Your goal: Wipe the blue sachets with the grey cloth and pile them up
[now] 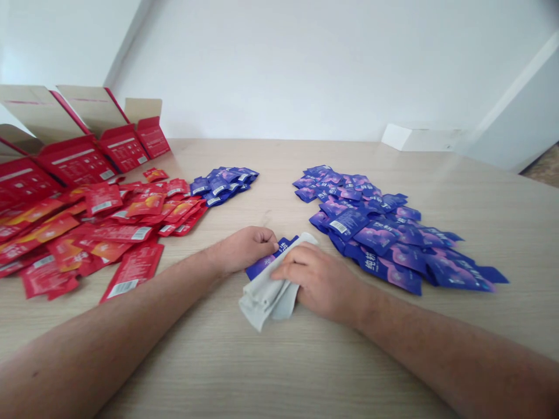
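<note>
Light wood-grain desk [271,378] in the foreground, with the bare left forearm [109,314] and right forearm [437,349] entering from the lower corners and converging at centre. Left hand [242,250]: fingers curled and closed, apparently pinching the upper edge of a blue-violet sachet [263,263]; the exact grip is partly hidden. Right hand [321,285]: fingers curved and partly closed over a pale grey folded cloth [266,297], which it presses against the sachet. The sachet lies between the hands, its long axis running from lower left to upper right, and is partly covered by the cloth. Its exposed lower end lies just beyond the left hand's wrist side, and the right hand is nearer the cloth. Beyond, a spread of red sachets [100,227] occupies the left of the frame, and a large pile of blue-violet sachets [384,238] lies at right. A smaller blue-violet group [222,185] adjoins the red spread. Open red cartons [78,145] stand at upper left, before a white wall [305,70].
</note>
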